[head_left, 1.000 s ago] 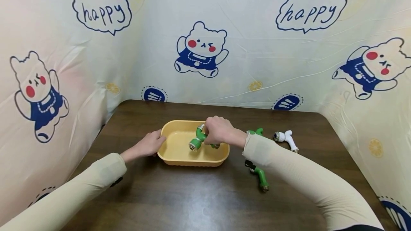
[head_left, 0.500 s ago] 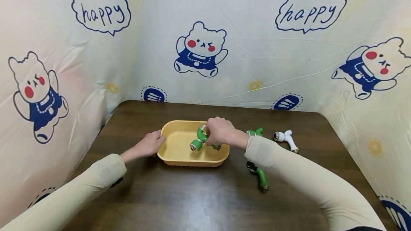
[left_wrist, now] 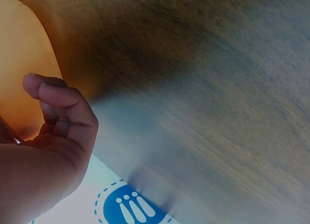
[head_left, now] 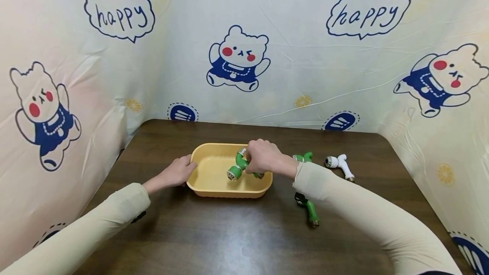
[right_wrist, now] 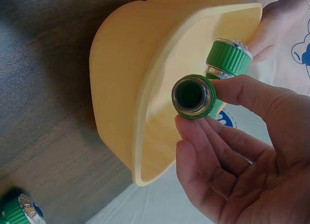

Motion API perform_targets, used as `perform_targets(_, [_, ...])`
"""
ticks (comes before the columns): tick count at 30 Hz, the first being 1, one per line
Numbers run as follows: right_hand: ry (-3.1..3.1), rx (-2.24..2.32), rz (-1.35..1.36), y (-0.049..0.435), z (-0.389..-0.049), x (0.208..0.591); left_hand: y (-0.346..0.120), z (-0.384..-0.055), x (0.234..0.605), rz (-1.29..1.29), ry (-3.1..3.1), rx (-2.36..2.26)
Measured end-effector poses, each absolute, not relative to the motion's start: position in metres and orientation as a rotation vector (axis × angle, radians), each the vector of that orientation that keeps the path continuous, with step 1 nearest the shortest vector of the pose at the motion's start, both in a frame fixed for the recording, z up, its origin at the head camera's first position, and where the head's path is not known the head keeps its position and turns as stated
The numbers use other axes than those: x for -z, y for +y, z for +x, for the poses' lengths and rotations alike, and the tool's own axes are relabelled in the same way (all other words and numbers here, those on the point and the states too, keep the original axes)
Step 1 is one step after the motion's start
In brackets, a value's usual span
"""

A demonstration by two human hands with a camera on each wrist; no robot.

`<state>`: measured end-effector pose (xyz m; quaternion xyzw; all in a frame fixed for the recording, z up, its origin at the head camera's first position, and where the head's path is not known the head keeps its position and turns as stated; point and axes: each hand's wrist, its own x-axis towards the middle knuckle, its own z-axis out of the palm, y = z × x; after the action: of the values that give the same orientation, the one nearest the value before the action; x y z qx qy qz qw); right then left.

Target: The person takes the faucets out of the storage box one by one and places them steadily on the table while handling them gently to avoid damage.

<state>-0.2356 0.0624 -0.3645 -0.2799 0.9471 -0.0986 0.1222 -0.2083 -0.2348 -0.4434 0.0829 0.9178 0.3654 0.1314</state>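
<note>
My left hand (head_left: pixel 176 172) grips the left end of a yellow plastic basin (head_left: pixel 229 194), thumb at the rim; in the left wrist view its fingers (left_wrist: pixel 72 110) curl against the wall. Over the basin's right half, my right hand (head_left: pixel 263 156) pinches a green plastic faucet (head_left: pixel 237 171). The right wrist view shows the faucet's ribbed green collar (right_wrist: pixel 228 58) and its open metal-lined end facing the camera, with thumb and fingertips round that end. The faucet hangs tilted over the basin; whether it touches the bottom I cannot tell.
Right of the basin, another green faucet (head_left: pixel 305 156) lies partly behind my right forearm. A white faucet (head_left: pixel 341 166) lies farther right. Nearer to me is a green faucet with a black part (head_left: pixel 310 213). Everything stands on a brown wooden table (head_left: pixel 214 237) with printed curtains round it.
My right hand and the green faucet have shifted very slightly to the right. The left hand and the basin stay where they were.
</note>
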Motion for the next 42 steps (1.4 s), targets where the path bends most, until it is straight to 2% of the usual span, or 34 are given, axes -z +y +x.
perform_targets(19, [2.771,0.255,-0.761,0.07,-0.234,0.357,-0.237,-0.212,0.448,0.209,2.642,-1.07])
perform_targets(26, [2.779,0.28,-0.765,0.074,-0.232,0.352,-0.255,-0.231,0.479,0.326,2.636,-1.086])
perform_targets(33, [2.786,0.295,-0.784,0.077,-0.23,0.353,-0.238,-0.214,0.449,0.222,2.641,-1.079])
perform_targets(42, [2.805,0.303,-0.773,0.085,-0.228,0.351,-0.234,-0.21,0.444,0.219,2.663,-1.062])
